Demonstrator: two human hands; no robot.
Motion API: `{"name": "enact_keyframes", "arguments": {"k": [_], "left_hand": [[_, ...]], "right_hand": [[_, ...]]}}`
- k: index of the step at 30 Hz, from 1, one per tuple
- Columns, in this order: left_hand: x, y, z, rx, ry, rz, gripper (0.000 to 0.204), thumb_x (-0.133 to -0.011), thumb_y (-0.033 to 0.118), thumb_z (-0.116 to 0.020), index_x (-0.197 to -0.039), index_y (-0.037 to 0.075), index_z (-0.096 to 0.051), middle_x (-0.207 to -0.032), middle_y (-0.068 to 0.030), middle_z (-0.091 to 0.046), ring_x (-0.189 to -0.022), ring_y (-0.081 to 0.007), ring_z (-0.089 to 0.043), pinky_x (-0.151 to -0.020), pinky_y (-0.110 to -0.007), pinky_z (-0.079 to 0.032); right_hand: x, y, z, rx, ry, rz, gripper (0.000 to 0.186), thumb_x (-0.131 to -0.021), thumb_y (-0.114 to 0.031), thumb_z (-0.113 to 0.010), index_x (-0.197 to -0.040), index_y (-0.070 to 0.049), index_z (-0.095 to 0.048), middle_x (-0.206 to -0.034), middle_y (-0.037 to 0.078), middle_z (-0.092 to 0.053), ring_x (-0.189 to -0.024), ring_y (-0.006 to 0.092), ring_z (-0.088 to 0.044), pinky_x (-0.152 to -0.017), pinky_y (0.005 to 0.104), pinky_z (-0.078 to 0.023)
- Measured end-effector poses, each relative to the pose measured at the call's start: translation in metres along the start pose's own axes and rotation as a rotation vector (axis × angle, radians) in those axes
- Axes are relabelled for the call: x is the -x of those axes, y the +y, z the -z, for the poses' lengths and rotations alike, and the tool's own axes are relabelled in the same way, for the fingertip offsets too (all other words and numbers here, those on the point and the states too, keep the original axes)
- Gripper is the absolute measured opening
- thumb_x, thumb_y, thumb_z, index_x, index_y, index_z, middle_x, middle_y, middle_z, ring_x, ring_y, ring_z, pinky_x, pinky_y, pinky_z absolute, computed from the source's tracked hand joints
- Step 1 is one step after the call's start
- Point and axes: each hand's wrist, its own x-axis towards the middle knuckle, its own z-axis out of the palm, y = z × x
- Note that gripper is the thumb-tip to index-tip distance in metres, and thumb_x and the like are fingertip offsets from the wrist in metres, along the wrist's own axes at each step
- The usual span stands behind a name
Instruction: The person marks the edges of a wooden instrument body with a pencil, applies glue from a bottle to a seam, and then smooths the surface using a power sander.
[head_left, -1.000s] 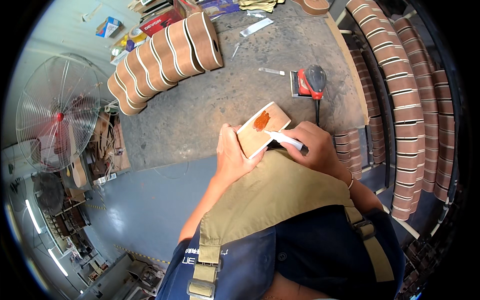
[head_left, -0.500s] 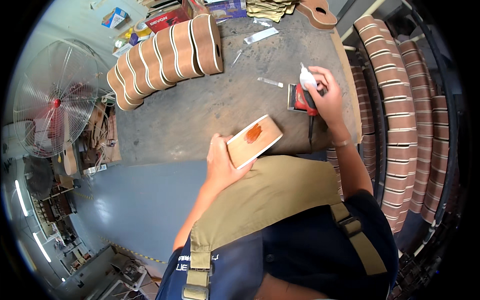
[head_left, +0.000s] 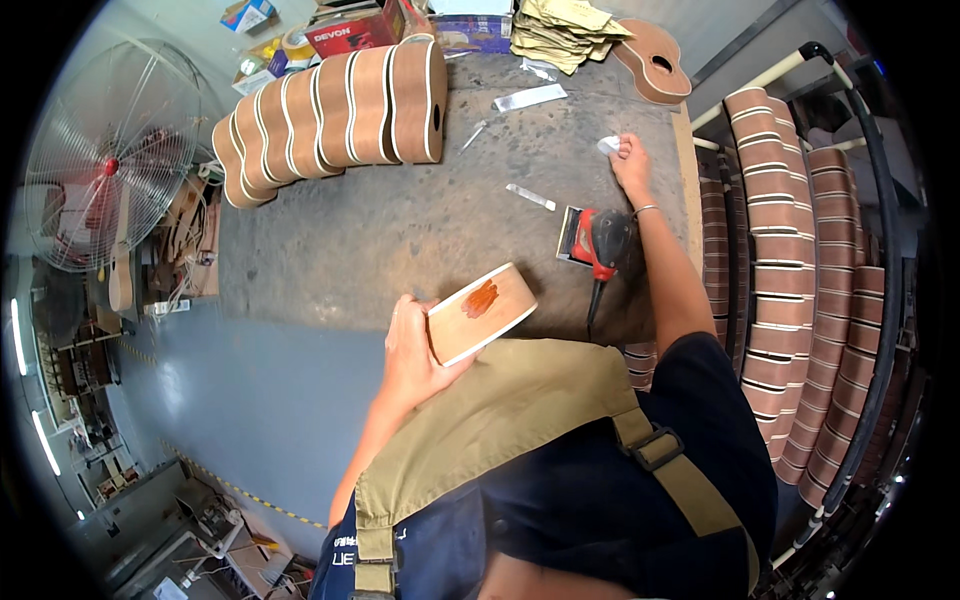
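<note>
My left hand (head_left: 408, 345) is wrapped round a small ukulele body (head_left: 450, 335), pale wood with white edging, held on its side close to my apron. A wet-looking reddish-brown smear (head_left: 481, 298) marks the wood facing up. Out at the far right of the bench, my right hand (head_left: 630, 165) pinches a small white squeeze bottle (head_left: 608, 146), mostly covered by the fingers. Between my two arms a red and black power sander (head_left: 605, 240) rests on the bench, its cord running toward me. Left of it lies a thin, pale flat strip (head_left: 530, 197).
A row of ukulele bodies (head_left: 340, 110) stands at the bench's far left. Yellowish sandpaper sheets (head_left: 565, 32), boxes (head_left: 355, 32) and one brown body (head_left: 655, 62) sit along the back. A rack of bodies (head_left: 780, 260) stands right, a caged fan (head_left: 112, 165) left.
My right hand has moved away from above the sander to the far right of the bench, taking the white bottle along. The left hand still holds the ukulele body; the whole view has shifted.
</note>
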Motion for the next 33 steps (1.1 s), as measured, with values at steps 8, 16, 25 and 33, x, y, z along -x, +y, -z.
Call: {"name": "enact_keyframes", "arguments": {"k": [8,16,25,33], "left_hand": [[-0.005,0.011,0.000,0.018,0.030,0.048,0.067,-0.072,0.030,-0.096,-0.122,0.003,-0.060,-0.107,-0.0152,-0.054,-0.101,-0.0377,-0.058,-0.084,-0.048,-0.050],[-0.011,0.017,-0.004,-0.003,0.027,0.014,0.069,-0.070,0.028,-0.098,-0.118,0.002,-0.055,-0.108,-0.0145,-0.056,-0.099,-0.0356,-0.060,-0.084,-0.045,-0.051],[-0.013,0.010,-0.004,0.053,0.042,-0.051,0.067,-0.071,0.023,-0.095,-0.119,0.002,-0.054,-0.111,-0.0157,-0.057,-0.104,-0.0365,-0.061,-0.088,-0.046,-0.052],[-0.024,0.015,-0.020,0.052,0.067,-0.035,0.069,-0.071,0.026,-0.096,-0.118,0.002,-0.052,-0.111,-0.0177,-0.058,-0.106,-0.0400,-0.060,-0.090,-0.050,-0.051]], "right_hand": [[0.124,-0.118,0.057,0.363,-0.004,0.085,0.073,-0.088,-0.043,-0.087,-0.142,-0.007,-0.053,-0.124,0.030,-0.069,-0.113,0.0467,-0.070,-0.094,0.0516,-0.057],[0.202,-0.176,0.048,0.563,-0.046,-0.069,0.079,-0.085,-0.040,-0.089,-0.146,-0.013,-0.047,-0.127,0.024,-0.060,-0.105,0.0485,-0.071,-0.084,0.0552,-0.059],[0.189,-0.165,0.109,0.022,0.065,0.100,0.062,-0.073,-0.025,-0.095,-0.121,-0.008,-0.060,-0.110,0.013,-0.071,-0.100,0.0275,-0.071,-0.091,0.0414,-0.057],[0.190,-0.342,0.136,-0.031,-0.102,0.415,0.053,-0.077,-0.019,-0.091,-0.121,-0.010,-0.064,-0.113,0.010,-0.073,-0.111,0.0222,-0.071,-0.099,0.0371,-0.055]]}}
